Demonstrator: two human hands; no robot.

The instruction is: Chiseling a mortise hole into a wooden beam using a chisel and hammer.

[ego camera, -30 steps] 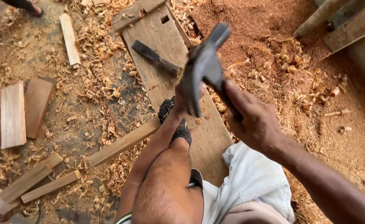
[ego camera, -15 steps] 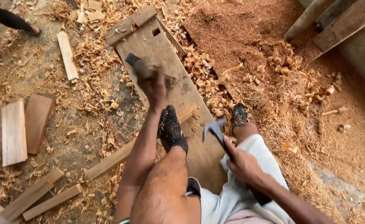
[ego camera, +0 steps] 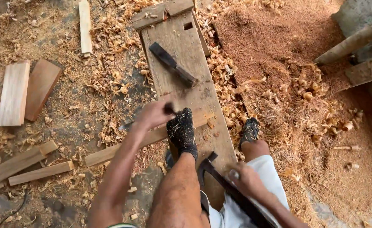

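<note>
Head view: thin wood strip [ego camera: 152, 137] lies across the near end of the plank [ego camera: 181, 63], pinned under a socked foot [ego camera: 181, 131]. Left hand [ego camera: 154, 114] grips a blurred tool at the strip; right hand [ego camera: 247, 181] holds a hammer [ego camera: 219, 177] low. Judgement: keep foot pressure firm, tool upright before striking.

Long weathered wooden plank [ego camera: 194, 90] runs fwd over shavings-covered floor [ego camera: 89, 93]; dark flat metal chisel blade [ego camera: 172, 64] on it. Two short pale wood boards [ego camera: 25, 90] lie left; sawdust heap [ego camera: 287, 50] right.
</note>
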